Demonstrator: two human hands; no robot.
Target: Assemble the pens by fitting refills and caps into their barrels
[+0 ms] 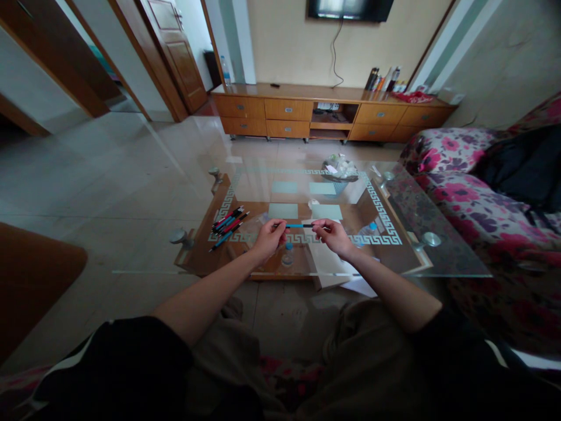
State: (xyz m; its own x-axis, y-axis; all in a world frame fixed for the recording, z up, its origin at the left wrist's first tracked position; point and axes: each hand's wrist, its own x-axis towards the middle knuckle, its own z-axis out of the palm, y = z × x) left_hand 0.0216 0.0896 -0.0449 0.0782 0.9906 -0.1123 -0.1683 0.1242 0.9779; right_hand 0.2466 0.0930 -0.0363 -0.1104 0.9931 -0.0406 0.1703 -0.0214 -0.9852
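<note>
Between my two hands a blue pen with dark ends is held level above the glass table. My left hand is closed on its left end, the fingers pinched together. At the other end, my right hand pinches the dark tip between thumb and fingers. To the left of my left hand lies a loose pile of pens in blue, red and black on the glass. Fingers hide both extreme ends of the held pen.
The glass coffee table has a patterned border and a lower shelf, where a bottle and a white box show through. A basket with crumpled plastic stands at the far side. A flowered sofa is on the right.
</note>
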